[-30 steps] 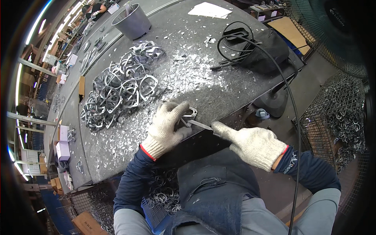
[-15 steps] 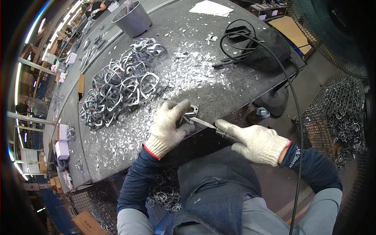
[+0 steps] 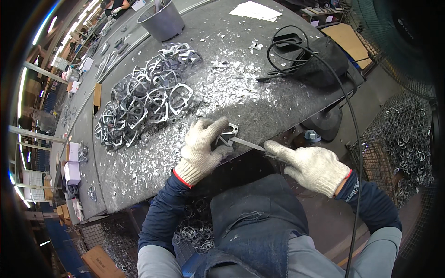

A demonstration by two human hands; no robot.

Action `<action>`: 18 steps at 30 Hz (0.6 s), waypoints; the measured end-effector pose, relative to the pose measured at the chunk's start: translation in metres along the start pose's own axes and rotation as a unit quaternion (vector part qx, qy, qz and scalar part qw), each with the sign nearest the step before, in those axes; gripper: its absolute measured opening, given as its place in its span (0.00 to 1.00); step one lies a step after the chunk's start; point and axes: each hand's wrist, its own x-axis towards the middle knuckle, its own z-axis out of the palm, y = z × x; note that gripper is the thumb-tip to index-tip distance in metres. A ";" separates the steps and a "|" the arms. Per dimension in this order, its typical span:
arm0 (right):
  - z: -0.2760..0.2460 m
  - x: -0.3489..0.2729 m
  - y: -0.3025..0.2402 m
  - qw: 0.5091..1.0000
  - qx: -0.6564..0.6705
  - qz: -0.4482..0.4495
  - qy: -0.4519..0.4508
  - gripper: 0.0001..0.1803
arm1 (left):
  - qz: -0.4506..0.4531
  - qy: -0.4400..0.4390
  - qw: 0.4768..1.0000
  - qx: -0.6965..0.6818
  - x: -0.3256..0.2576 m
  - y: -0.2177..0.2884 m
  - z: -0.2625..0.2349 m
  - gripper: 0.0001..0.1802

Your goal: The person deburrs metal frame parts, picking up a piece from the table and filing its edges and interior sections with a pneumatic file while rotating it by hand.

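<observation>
My left hand (image 3: 200,150), in a white knit glove with a red cuff edge, grips a small silver metal frame (image 3: 234,129) at the table's near edge. Its fingers cover much of the frame. My right hand (image 3: 317,170), gloved alike, is closed round the handle of a slim flat metal file (image 3: 249,144). The file's blade points left, with its tip at the frame's opening; the handle is mostly hidden in the glove. Behind my left hand lies a heap of similar metal frames (image 3: 155,95), and pale metal flakes (image 3: 232,76) are scattered over the dark table (image 3: 273,106).
A grey bucket (image 3: 163,22) and white paper (image 3: 256,11) are at the back. On the right are a black bag (image 3: 322,62), a cable hanging past my right arm, a fan (image 3: 394,41) and a wire basket (image 3: 394,139) of metal parts. Another person (image 3: 116,7) sits far left.
My right hand has drawn back slightly to the right with the file, so its blade reaches less far into the frame. My left hand keeps its hold on the frame.
</observation>
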 end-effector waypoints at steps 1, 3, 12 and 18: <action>-0.001 0.001 -0.001 1.000 0.000 -0.002 0.001 0.46 | 0.014 0.002 1.000 0.014 0.001 0.000 -0.001 0.44; -0.004 0.005 -0.004 1.000 -0.010 -0.001 0.004 0.45 | 0.029 0.005 0.999 0.029 0.001 -0.002 -0.001 0.44; 0.010 0.013 0.007 0.993 0.092 -0.067 -0.020 0.46 | -0.001 -0.009 1.000 0.022 -0.001 -0.007 0.001 0.47; -0.040 0.019 -0.022 0.797 0.532 0.112 -0.264 0.51 | 0.090 0.061 0.990 0.087 -0.002 -0.003 0.008 0.46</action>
